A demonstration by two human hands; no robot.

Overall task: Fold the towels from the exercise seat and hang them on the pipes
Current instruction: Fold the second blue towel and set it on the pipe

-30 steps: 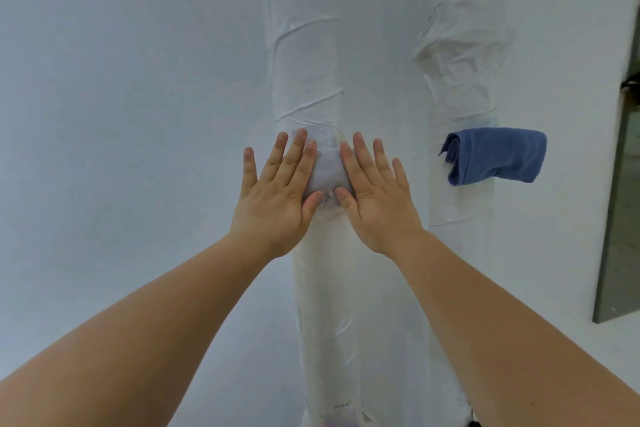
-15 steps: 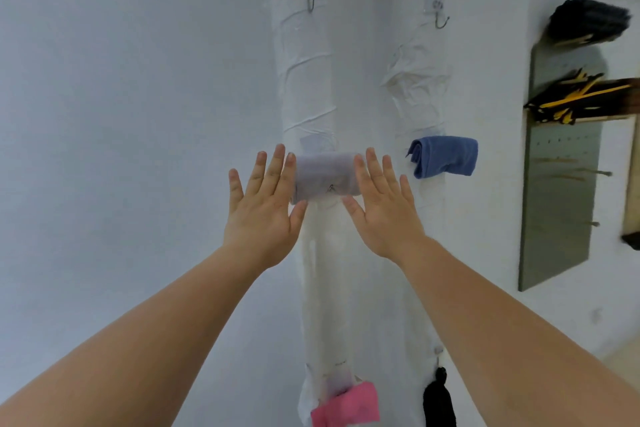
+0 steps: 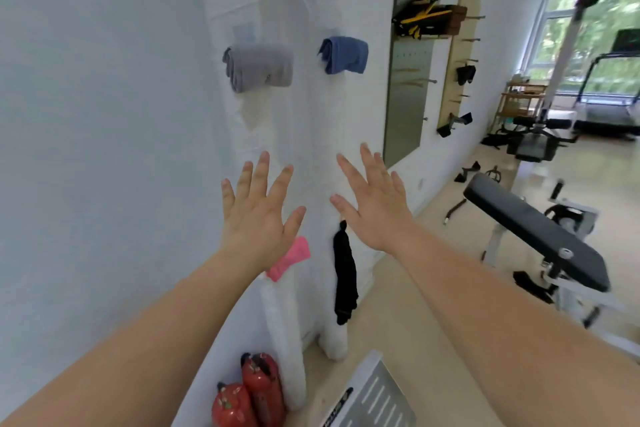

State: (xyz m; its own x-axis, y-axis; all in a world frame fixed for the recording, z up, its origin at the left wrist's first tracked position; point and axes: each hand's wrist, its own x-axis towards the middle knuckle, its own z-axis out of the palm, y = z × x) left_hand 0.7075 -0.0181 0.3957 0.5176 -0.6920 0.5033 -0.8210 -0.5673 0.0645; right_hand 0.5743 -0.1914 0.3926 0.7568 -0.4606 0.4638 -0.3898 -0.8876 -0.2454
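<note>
A folded grey towel [image 3: 259, 68] hangs on the left white wrapped pipe [image 3: 242, 3]. A folded blue towel [image 3: 344, 55] hangs on the right white pipe [image 3: 332, 135]. Lower down, a pink towel [image 3: 289, 259] hangs on the left pipe and a black one [image 3: 344, 282] on the right pipe. My left hand [image 3: 258, 215] and my right hand [image 3: 372, 203] are both held up below the grey and blue towels, fingers spread, holding nothing. The black padded exercise seat [image 3: 533, 229] stands at the right with no towel on it.
Two red fire extinguishers [image 3: 249, 392] stand on the floor by the left pipe. A white grille-like object [image 3: 374, 395] lies at the bottom. Wall racks with gear [image 3: 426, 21], a treadmill [image 3: 609, 107] and other gym equipment stand further right.
Both hands have come off the grey towel and dropped lower, fingers spread. The view has pulled back and turned right, revealing the exercise seat and the gym room.
</note>
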